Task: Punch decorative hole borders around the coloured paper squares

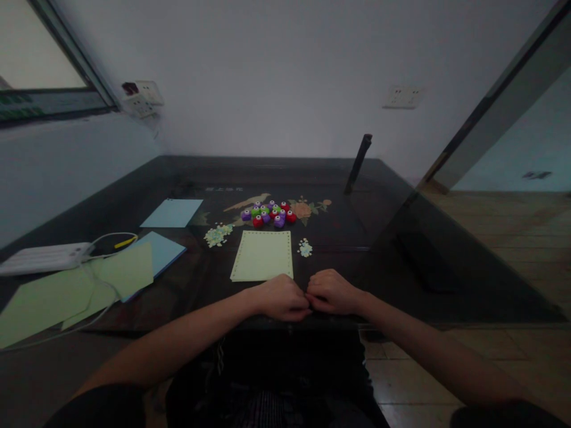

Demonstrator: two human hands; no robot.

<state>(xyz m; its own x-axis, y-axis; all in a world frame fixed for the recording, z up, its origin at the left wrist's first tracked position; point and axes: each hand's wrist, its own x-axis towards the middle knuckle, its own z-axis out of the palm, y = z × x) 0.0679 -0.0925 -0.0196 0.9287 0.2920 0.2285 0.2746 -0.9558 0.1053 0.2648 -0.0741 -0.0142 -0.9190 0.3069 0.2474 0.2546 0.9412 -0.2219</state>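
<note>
My left hand (pixel 284 297) rests closed at the table's front edge, just below a pale green sheet (pixel 263 257) with small marks along its borders. My right hand (pixel 332 291) is closed beside it, the two meeting at the fingers. Nothing shows in either, though the insides of the fists are hidden. Beyond the sheet sits a cluster of red, purple and green pieces (pixel 270 214) with white round tops. One pile of small pale bits (pixel 217 235) lies to the sheet's left, and a smaller pile (pixel 305 247) to its right.
Blue paper (pixel 173 213), green sheets (pixel 49 300) and a white power strip (pixel 44 257) with a cable lie at the left. A black upright object (pixel 357 163) stands at the back right. A dark flat object (pixel 426 261) lies on the right of the dark table (pixel 348 232).
</note>
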